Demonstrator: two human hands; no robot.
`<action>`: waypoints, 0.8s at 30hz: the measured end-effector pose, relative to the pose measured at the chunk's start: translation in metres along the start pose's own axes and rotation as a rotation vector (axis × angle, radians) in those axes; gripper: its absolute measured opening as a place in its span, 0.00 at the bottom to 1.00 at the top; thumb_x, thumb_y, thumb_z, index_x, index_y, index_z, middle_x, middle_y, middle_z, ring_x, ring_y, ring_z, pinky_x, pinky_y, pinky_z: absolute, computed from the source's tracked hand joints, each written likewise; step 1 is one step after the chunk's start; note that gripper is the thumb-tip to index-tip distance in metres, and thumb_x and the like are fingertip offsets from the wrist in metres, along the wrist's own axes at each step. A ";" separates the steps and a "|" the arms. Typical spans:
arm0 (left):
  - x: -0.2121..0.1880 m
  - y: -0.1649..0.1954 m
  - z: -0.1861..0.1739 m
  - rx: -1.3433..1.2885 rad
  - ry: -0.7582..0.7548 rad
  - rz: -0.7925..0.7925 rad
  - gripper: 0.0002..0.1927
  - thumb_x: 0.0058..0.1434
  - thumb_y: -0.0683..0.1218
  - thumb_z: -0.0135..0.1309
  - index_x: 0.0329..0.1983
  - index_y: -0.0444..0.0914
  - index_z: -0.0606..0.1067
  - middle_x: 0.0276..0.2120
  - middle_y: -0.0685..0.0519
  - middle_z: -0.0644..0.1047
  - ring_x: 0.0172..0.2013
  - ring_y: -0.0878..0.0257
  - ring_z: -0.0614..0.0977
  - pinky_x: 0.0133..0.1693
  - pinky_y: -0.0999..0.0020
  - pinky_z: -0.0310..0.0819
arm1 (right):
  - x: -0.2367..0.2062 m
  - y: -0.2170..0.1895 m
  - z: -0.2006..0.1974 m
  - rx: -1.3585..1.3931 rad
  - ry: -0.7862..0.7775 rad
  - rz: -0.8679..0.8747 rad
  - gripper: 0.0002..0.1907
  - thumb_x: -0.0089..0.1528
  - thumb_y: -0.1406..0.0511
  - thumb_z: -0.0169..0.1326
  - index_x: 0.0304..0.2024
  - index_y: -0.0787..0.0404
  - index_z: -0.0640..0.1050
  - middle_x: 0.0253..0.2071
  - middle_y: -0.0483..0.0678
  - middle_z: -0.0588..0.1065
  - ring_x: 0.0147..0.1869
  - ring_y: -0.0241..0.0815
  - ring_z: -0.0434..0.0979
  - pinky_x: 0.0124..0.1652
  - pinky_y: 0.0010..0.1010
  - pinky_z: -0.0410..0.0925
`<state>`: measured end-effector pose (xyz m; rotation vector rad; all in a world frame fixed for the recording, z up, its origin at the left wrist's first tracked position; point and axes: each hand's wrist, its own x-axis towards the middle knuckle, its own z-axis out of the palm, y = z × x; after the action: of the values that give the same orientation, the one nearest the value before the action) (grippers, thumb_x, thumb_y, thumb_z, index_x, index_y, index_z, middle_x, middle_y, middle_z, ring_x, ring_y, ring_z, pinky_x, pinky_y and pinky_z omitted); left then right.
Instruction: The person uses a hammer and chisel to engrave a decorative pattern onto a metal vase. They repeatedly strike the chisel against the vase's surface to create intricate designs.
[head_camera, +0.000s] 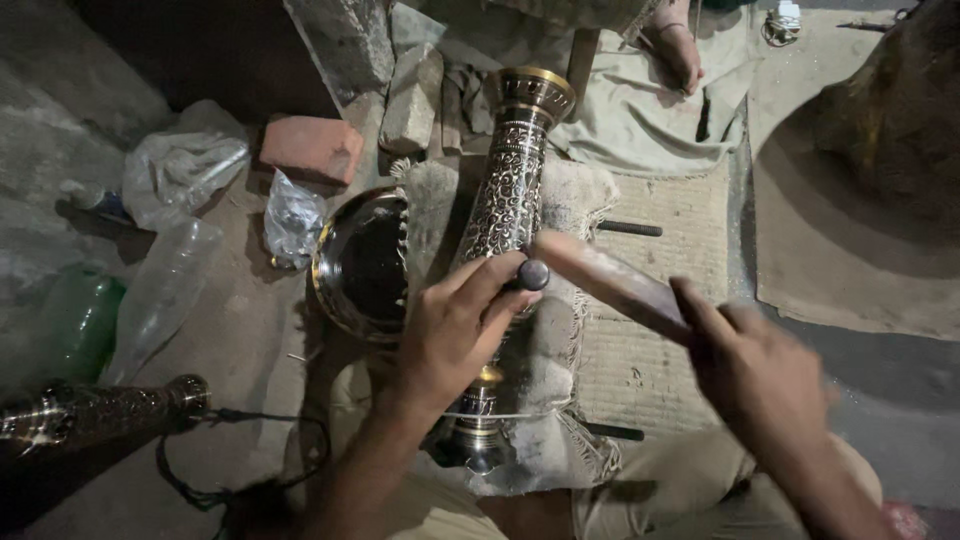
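Observation:
A tall engraved metal vase (512, 170), dark with silver scrollwork and a brass rim, lies on a frayed cloth pad (585, 200) in front of me. My left hand (455, 335) pinches a small metal punch (532, 274) upright against the vase's side. My right hand (755, 375) grips a wooden mallet handle (615, 280), blurred, with its far end just above the punch's head. The vase's foot (478, 440) sits near my lap.
A shiny dark metal bowl (355, 265) rests left of the vase. Another engraved vase (95, 412) lies at the lower left. Plastic bags (185, 165), a clear bottle (165, 290), a brick (312, 148) and stone blocks (412, 98) crowd the back left. Another person's bare foot (680, 45) rests at the top.

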<state>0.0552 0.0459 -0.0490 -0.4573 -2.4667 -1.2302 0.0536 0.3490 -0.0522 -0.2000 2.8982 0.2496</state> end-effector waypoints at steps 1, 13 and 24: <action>0.001 0.001 0.000 -0.006 -0.008 -0.003 0.18 0.65 0.46 0.62 0.57 0.42 0.73 0.42 0.49 0.83 0.38 0.58 0.87 0.36 0.63 0.82 | 0.003 0.002 -0.007 -0.040 0.057 -0.043 0.31 0.71 0.62 0.53 0.75 0.29 0.66 0.44 0.42 0.81 0.29 0.37 0.79 0.28 0.27 0.75; 0.002 -0.003 0.011 -0.068 0.010 0.031 0.24 0.64 0.41 0.62 0.62 0.42 0.70 0.41 0.50 0.80 0.38 0.59 0.86 0.36 0.65 0.82 | -0.011 0.021 -0.094 0.617 0.594 -0.247 0.30 0.58 0.73 0.62 0.64 0.60 0.72 0.52 0.56 0.78 0.51 0.49 0.82 0.46 0.36 0.74; 0.000 -0.010 0.012 0.042 -0.053 -0.036 0.17 0.64 0.42 0.62 0.55 0.42 0.72 0.41 0.49 0.80 0.40 0.59 0.86 0.38 0.65 0.84 | -0.014 0.011 -0.110 0.353 0.524 -0.316 0.35 0.52 0.67 0.63 0.63 0.53 0.73 0.46 0.51 0.78 0.46 0.51 0.81 0.42 0.39 0.73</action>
<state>0.0495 0.0499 -0.0627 -0.4417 -2.5502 -1.1924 0.0423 0.3409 0.0584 -0.7473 3.2764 -0.4289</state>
